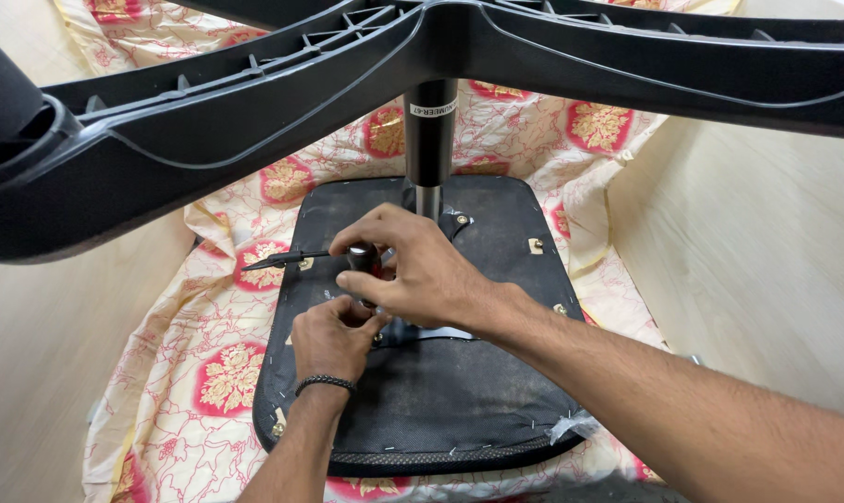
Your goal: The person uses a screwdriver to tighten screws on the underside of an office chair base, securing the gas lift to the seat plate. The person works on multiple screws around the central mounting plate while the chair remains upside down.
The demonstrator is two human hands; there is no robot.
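On floral cloth (226,382), right hand (413,270) holds screwdriver (296,258) pointing left, horizontal.

One small white rectangular label (432,108) with dark print is seen wrapped around the black gas-lift column (429,140), just below the star base (254,102).

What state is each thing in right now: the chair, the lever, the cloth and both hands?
Black office chair seat: upside down on the cloth.
Black five-arm plastic chair base: up in the air, on its post.
Black pointed lever: sticks out sideways.
Red-and-cream floral cloth: spread out, wrinkled.
Right hand: closed around a dark knob.
Left hand: fingers pinched beneath it.
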